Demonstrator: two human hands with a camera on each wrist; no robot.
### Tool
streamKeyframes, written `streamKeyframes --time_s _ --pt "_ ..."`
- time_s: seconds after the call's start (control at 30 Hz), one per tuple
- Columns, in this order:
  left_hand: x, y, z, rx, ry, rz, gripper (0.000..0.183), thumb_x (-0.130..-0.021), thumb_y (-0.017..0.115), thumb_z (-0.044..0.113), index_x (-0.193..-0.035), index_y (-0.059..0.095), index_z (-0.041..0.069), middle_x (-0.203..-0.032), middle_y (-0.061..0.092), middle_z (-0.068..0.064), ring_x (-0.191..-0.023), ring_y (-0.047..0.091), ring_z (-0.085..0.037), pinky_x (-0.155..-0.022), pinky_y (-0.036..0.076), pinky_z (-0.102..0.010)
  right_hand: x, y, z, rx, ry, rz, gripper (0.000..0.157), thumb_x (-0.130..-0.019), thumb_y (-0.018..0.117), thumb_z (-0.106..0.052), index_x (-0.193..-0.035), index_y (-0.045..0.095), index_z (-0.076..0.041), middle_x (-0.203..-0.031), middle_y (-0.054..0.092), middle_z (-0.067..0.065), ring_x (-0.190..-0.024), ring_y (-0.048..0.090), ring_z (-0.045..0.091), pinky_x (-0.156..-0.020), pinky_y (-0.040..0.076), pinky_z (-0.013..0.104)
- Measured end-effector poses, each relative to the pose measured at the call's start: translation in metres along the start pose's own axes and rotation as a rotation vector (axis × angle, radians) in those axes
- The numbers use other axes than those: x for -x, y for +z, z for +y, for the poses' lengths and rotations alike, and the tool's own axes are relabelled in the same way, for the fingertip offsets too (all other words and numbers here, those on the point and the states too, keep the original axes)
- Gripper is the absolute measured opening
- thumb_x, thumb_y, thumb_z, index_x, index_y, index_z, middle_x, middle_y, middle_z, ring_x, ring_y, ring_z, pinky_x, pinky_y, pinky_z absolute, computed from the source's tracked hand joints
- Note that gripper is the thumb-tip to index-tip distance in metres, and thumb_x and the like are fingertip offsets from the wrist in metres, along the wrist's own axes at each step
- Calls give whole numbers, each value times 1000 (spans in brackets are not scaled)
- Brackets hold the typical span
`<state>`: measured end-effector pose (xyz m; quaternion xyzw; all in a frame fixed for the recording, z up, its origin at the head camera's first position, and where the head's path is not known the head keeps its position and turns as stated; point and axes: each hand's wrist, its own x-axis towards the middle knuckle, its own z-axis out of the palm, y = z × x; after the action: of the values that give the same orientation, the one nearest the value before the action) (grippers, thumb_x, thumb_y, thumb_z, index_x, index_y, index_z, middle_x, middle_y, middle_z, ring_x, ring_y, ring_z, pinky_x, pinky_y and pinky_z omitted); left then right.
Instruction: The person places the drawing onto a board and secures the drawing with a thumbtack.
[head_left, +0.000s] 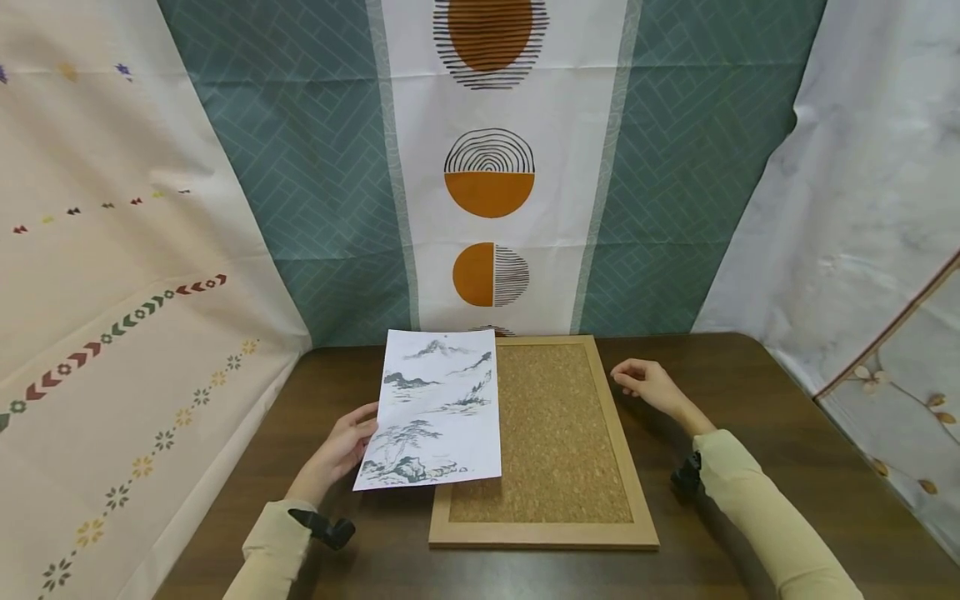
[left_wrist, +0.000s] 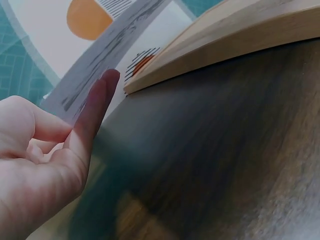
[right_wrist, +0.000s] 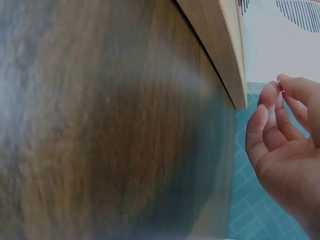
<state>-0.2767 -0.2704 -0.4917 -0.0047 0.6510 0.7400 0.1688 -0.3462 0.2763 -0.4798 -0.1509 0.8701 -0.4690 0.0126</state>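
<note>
My left hand (head_left: 348,446) holds a sheet of paper (head_left: 457,437) by its left edge, thumb on one side and fingers behind. Grey-green ink-style mountains, trees and rocks are printed on the sheet. The paper is raised at a slant over the left part of a cork board (head_left: 555,417) with a pale wooden frame, hiding that part. A small dark dot shows near the paper's top edge. To the right of the board, my right hand (head_left: 648,383) is lifted with thumb and index fingertips together. A tiny pale thing shows between these fingertips (right_wrist: 287,82); I cannot tell its kind.
The cork board lies on a dark brown wooden table (head_left: 750,400). Behind the table hangs a green and white curtain (head_left: 660,167) with orange circles. Patterned cloths hang at the left (head_left: 112,208) and right (head_left: 847,208). Black wrist cameras sit on both sleeves.
</note>
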Motion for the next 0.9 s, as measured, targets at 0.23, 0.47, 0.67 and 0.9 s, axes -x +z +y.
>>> streamKeyframes --time_s 0.23,0.47,0.67,0.9 --pt "-3 9 -2 -17 25 -49 55 -95 40 3 -145 15 5 -100 64 2 -86 64 -10 -70 53 -26 -2 5 -6 -15 -2 19 31 -91 55 -24 -108 59 2 -93 59 25 -70 57 14 -63 49 28" --pt "-7 18 -7 -37 33 -85 54 -95 41 3 -144 18 7 -106 62 0 -89 64 -12 -72 53 -27 -8 10 -7 -15 -27 41 31 -92 55 -24 -107 60 3 -89 59 24 -71 58 21 -62 49 27" --pt "-9 24 -8 -19 42 -128 56 -95 41 2 -144 15 7 -107 61 -1 -87 64 -12 -71 53 -25 -12 13 -8 -21 -26 51 29 -92 55 -21 -106 59 4 -87 60 25 -73 57 31 -61 48 26" --pt "-11 30 -9 0 37 -145 57 -94 42 2 -144 15 5 -108 61 -2 -87 64 -12 -71 53 -24 -14 16 -9 -27 -36 44 31 -92 54 -21 -107 59 6 -87 59 26 -73 57 32 -60 48 27"
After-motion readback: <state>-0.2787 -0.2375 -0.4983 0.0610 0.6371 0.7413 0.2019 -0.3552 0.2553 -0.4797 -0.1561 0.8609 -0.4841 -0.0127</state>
